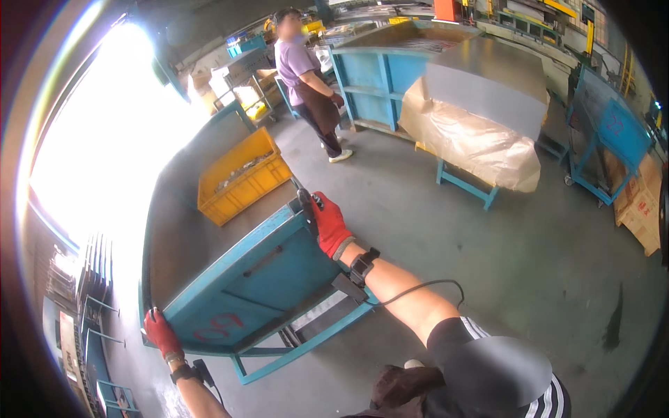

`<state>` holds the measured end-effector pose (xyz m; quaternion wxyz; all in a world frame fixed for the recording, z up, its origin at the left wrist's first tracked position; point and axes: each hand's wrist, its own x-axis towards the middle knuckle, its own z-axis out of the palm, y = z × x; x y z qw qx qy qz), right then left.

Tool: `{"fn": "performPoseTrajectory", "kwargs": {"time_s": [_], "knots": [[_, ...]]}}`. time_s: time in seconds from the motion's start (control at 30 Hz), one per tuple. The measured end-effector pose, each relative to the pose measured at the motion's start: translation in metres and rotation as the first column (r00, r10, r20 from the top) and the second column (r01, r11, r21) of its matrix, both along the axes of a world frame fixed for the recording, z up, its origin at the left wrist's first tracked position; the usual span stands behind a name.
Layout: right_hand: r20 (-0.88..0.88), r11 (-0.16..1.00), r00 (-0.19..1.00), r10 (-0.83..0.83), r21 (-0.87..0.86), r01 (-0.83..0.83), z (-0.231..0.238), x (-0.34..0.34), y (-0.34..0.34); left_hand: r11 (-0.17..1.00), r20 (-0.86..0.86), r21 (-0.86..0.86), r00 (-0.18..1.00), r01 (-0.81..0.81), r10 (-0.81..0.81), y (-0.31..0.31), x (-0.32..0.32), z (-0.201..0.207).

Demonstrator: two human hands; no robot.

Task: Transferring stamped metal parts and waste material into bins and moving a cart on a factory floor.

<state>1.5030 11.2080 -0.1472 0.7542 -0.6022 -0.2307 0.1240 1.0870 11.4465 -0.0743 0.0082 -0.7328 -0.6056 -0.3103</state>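
A blue metal cart [265, 272] with raised walls stands in front of me, tilted across the view. My left hand [163, 333], in a red glove, is closed over its near left corner. At the right corner of the same wall, my right hand [329, 221], in a red and dark glove, is wrapped round the edge. The fingertips of both hands are partly hidden. Inside the cart sits a yellow plastic crate [244, 182], holding small greyish pieces [242, 171] too small to name.
Beyond the cart a person [306, 83] in a purple top and dark apron stands. A large blue bin [369, 87] and a paper-draped stack of grey sheets [481, 90] lie to the right. Farther right is a blue wheeled rack [610, 139]. Racks [97, 279] line the left.
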Motion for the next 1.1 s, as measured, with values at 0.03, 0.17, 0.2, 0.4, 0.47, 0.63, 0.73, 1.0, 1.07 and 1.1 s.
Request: {"fn": "performPoseTrajectory", "kwargs": {"time_s": [0.03, 0.17, 0.2, 0.4, 0.47, 0.63, 0.73, 1.0, 1.07, 1.1], "knots": [[0.003, 1.000, 1.000, 0.005, 0.003, -0.005, 0.004, 0.001, 0.017, 1.000, -0.028, 0.017, 0.999, -0.026, 0.027, 0.023, -0.007, 0.003], [0.067, 0.999, 0.998, 0.020, 0.044, -0.023, 0.002, 0.021, 0.083, 0.999, -0.038, -0.001, 0.998, -0.047, 0.047, 0.099, 0.010, 0.000], [0.064, 0.997, 0.997, 0.046, 0.060, -0.050, 0.003, 0.027, 0.098, 0.999, 0.001, -0.018, 1.000, -0.030, 0.030, 0.123, 0.010, -0.001], [-0.011, 0.950, 0.968, 0.252, 0.195, -0.245, 0.025, 0.055, 0.172, 0.996, -0.020, 0.061, 0.997, -0.070, 0.071, 0.225, 0.036, 0.001], [-0.158, 0.912, 0.924, 0.349, 0.282, -0.296, 0.014, 0.092, 0.179, 0.997, -0.083, 0.071, 0.997, 0.000, 0.006, 0.232, 0.082, 0.010], [-0.064, 0.949, 0.951, 0.303, 0.117, -0.294, 0.004, 0.115, 0.246, 0.994, -0.198, 0.054, 0.975, -0.096, 0.105, 0.313, 0.060, -0.010], [-0.022, 0.905, 0.905, 0.425, 0.009, -0.425, 0.013, 0.148, 0.264, 0.985, -0.115, -0.153, 0.991, -0.082, 0.065, 0.355, 0.105, -0.028], [0.057, 0.733, 0.732, 0.679, -0.107, -0.672, 0.008, 0.206, 0.312, 0.991, -0.188, 0.116, 0.978, -0.073, 0.094, 0.393, 0.115, -0.043], [0.049, 0.626, 0.625, 0.779, -0.084, -0.775, 0.016, 0.230, 0.317, 0.975, -0.234, 0.193, 0.960, -0.111, 0.156, 0.381, 0.152, -0.052], [0.189, 0.640, 0.623, 0.759, -0.041, -0.767, -0.002, 0.237, 0.325, 0.989, -0.042, 0.098, 0.993, -0.110, 0.114, 0.367, 0.174, -0.056]]}}
